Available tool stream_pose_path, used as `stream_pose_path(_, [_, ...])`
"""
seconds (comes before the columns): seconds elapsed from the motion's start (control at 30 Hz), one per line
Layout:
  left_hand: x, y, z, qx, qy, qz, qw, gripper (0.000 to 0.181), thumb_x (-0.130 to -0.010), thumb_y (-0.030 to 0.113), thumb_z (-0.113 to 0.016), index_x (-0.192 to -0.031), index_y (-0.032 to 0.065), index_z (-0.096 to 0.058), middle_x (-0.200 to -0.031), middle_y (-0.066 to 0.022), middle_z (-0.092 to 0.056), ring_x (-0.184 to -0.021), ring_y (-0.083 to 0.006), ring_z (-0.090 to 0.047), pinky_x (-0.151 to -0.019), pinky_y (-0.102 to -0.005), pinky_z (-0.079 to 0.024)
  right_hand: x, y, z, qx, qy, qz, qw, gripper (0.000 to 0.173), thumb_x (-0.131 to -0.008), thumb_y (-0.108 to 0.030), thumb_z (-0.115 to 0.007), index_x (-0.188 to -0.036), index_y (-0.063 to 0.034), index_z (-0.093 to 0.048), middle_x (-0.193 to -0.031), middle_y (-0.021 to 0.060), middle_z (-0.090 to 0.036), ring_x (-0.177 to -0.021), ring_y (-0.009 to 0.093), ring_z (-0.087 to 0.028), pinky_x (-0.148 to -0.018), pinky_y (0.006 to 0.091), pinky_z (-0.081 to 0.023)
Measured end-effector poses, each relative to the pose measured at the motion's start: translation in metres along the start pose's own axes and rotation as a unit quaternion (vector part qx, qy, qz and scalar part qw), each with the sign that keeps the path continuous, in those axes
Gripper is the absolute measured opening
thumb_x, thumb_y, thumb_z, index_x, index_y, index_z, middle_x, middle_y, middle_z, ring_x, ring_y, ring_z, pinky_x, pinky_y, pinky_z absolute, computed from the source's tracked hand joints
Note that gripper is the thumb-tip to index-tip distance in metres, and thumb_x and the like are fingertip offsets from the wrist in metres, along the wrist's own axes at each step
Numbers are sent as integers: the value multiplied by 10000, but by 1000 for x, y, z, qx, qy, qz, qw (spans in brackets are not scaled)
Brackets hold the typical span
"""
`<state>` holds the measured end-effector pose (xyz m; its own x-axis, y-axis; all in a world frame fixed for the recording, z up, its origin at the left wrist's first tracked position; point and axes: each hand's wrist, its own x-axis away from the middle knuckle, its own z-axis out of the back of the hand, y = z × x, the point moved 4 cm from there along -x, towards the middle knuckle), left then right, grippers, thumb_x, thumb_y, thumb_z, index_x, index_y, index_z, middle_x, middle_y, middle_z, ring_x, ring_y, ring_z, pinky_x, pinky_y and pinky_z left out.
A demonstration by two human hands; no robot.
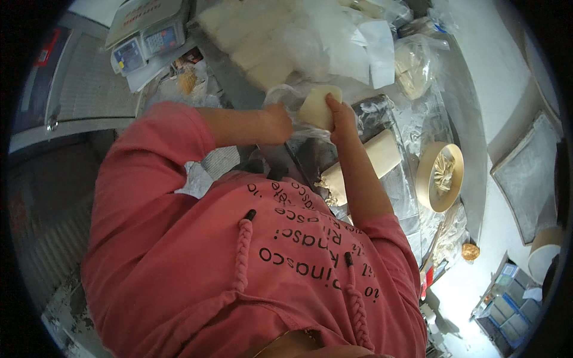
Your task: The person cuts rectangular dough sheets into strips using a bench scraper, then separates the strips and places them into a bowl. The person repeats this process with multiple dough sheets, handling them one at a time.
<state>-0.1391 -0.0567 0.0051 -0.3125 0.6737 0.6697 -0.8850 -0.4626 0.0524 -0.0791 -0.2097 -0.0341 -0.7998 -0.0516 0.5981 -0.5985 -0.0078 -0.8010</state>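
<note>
A stack of pale, flat dough sheets [318, 107] is pinched in my right hand [344, 117], the thumb lying on top. My left hand [278, 124] is closed at the edge of a clear plastic bag [286, 95], just left of the sheets. The bag lies around and beneath the sheets; how much of them is inside cannot be told. Under my right forearm rests a long, folded slab of dough [382, 154] with a ragged near end, on a floured dark surface.
Many pale dough sheets [259, 49] lie under plastic at the far side. A filled plastic bag [414, 67] and a round container [422, 179] with dough strips stand to the right. A scale [145, 27] is at the far left, a metal-framed door [94, 85] below it.
</note>
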Motion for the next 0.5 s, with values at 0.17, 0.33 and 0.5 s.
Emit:
stream_pose_path(0.17, [43,-12,7,92,-23,121,988,268,-834,265,-543,-986,80,-664,-937,-129,-648,-924,-308,-601,-887,-518,-381,27,-33,-6,525,85,177,828,559,-791,-424,-588,-1114,12,-451,-883,257,-617,-857,404,-599,-766,467,-449])
stream_pose_path(0.33, [11,-41,-12,454,55,223,861,352,-871,346,-476,-967,49,-639,-885,-126,-642,-894,-290,-611,-766,-385,-449,59,-46,-19,548,72,278,786,536,-791,-430,-586,-1131,-41,-445,-883,217,-630,-818,399,-603,-708,472,-456])
stream_pose_path(0.5, [-82,-60,-107,819,250,263,444,485,-871,440,-441,-1128,44,-556,-949,-133,-620,-892,-271,-586,-796,-402,-427,53,-37,-37,545,-39,276,791,530,-782,-428,-598,-1118,-45,-451,-882,221,-627,-832,395,-600,-695,471,-454])
